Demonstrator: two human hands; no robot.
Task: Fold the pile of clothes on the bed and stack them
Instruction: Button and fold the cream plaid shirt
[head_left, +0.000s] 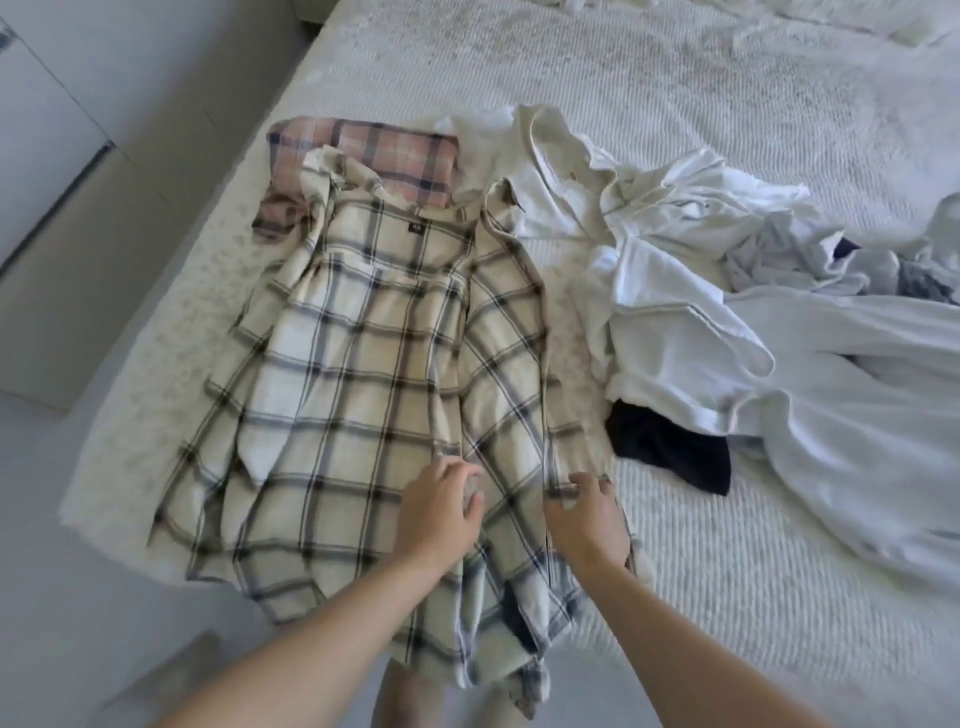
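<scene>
The cream plaid shirt (374, 374) is spread flat at the bed's (675, 104) near left edge, ready for folding, its placket pinched by the left hand (441, 512) and its right front edge by the right hand (584, 512).

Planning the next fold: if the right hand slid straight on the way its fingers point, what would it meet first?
The right hand points up the bed along the cream plaid shirt's right front panel, so probably more of that panel first; the white clothes pile lies off to its right.
</scene>
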